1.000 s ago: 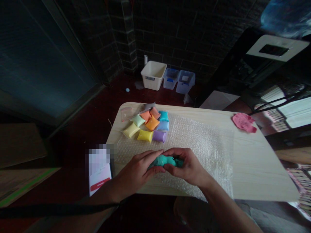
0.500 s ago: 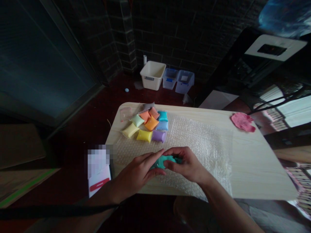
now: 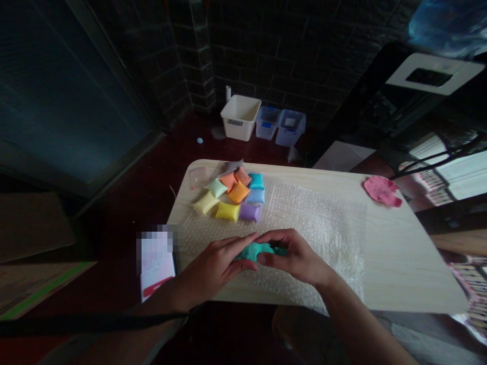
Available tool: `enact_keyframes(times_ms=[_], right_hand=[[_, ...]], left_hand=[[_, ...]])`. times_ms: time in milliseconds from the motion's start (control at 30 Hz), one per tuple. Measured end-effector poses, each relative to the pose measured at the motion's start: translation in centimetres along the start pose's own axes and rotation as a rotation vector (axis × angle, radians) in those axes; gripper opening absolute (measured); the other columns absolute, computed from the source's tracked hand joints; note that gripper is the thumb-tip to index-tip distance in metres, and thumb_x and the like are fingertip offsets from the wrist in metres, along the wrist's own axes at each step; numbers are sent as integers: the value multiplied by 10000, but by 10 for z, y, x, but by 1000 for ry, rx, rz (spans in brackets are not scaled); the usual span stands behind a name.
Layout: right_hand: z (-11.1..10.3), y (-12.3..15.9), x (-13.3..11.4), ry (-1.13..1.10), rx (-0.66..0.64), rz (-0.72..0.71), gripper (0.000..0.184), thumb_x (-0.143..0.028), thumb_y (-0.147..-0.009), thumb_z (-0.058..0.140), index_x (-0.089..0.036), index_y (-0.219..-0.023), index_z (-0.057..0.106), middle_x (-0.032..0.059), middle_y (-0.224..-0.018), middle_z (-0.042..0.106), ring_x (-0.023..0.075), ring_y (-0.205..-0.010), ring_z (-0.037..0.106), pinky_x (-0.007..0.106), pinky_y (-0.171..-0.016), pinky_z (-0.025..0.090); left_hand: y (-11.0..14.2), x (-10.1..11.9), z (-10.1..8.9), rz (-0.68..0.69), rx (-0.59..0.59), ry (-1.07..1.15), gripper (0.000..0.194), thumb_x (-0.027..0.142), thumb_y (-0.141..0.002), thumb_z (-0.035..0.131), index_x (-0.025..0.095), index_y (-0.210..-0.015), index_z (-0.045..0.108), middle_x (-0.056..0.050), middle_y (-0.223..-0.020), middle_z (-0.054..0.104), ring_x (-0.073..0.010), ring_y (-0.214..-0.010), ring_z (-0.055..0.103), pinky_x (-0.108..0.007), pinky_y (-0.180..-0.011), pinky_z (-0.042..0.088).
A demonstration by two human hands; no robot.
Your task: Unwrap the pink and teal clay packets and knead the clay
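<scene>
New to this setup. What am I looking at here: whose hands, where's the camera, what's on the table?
There is no machine here: a person works with two bare hands, filmed by a camera worn on their head that looks forward and down. The left hand and right hand meet over a lump of teal clay, both with a grip on it, pressing it against a sheet of bubble wrap spread on a pale wooden table. Further back lies a cluster of small coloured packets, and a pink piece sits near the far right edge. On the floor beyond stand a white basket and two clear bins.
</scene>
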State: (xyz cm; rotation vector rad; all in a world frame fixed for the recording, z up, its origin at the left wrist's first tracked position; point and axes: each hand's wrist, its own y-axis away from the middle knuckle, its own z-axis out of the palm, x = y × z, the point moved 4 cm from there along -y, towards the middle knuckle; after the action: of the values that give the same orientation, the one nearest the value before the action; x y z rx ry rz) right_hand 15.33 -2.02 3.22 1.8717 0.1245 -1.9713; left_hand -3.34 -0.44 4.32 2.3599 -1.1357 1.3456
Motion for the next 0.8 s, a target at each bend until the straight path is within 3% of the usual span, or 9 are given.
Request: enact_keyframes(times_ms=[133,267,533,667,800], right_hand=[[2,1,-1,120,44,-15,194,-261,-795,800,-150,-954,794,14,-751,687,124,-650,521,263,-601,410],[7,4,-7,88,65,6,239,-330,-769,847,-152,-922,801,27,-763,702,123,-646,522,266,-599,408],[24,19,-19,-131,138,123,357,-415,-740,892,-171,-967,766,-64,-605,531,57,-473,351,212,-433,245],[31,22,-26,-61,147,95,337,-394,-704,920,-142,-862,763,-53,-611,533,56,-489,350,211,-423,230],[37,24,-30,-142,87,72,350,-412,-721,910,-149,-905,770,-62,-594,519,53,-482,328,213,-434,216]], left_hand=[[2,1,1,-17,-1,10,553,430,-988,615,185,-1476,534,-119,-1291,738,-237,-1156,724,-350,-970,607],[4,6,-1,-5,15,-31,565,443,-1003,582,157,-1487,522,-141,-1269,744,-246,-1130,736,-359,-949,622],[8,30,-12,165,88,-260,594,441,-1041,491,204,-1576,391,-145,-1240,742,-251,-1077,755,-380,-898,648],[12,40,-10,215,84,-307,624,483,-1023,496,213,-1576,393,-123,-1123,774,-248,-982,774,-377,-846,661],[16,44,-19,206,90,-266,605,456,-1017,543,230,-1565,420,-124,-1279,736,-240,-1105,745,-360,-934,636]])
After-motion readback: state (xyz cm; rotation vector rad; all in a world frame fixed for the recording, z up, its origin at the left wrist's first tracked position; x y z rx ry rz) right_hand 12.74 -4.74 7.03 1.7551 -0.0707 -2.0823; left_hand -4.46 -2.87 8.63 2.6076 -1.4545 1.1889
